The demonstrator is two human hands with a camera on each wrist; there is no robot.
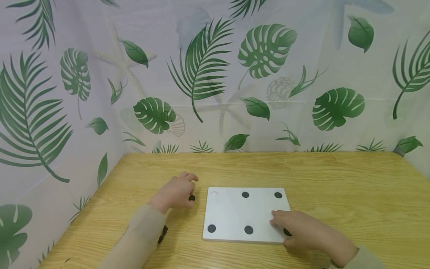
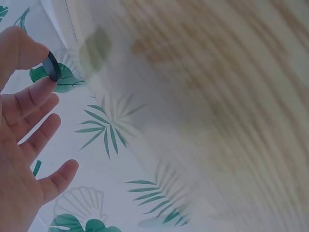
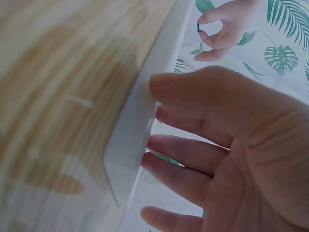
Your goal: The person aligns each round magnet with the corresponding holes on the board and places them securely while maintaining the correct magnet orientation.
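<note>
A white rectangular board [image 1: 231, 211] lies flat on the table, with several black round discs [image 1: 248, 229] set along its long sides. At its far left corner shows a faint round recess [image 1: 214, 194] without a black disc. Left of the board, my left hand [image 1: 176, 192] is raised above the table and pinches a small black disc [image 2: 51, 66] between thumb and forefinger; its other fingers are spread. My right hand [image 1: 304, 229] rests on the board's right end, fingers fairly straight and thumb by the near edge. It partly covers the disc at the near right corner.
The wood-grain table [image 1: 349, 190] reaches back to a leaf-printed cloth [image 1: 215, 130] that hangs behind it and on the left. A dark object [image 1: 162, 234], partly hidden, shows beside the left sleeve [image 1: 139, 231].
</note>
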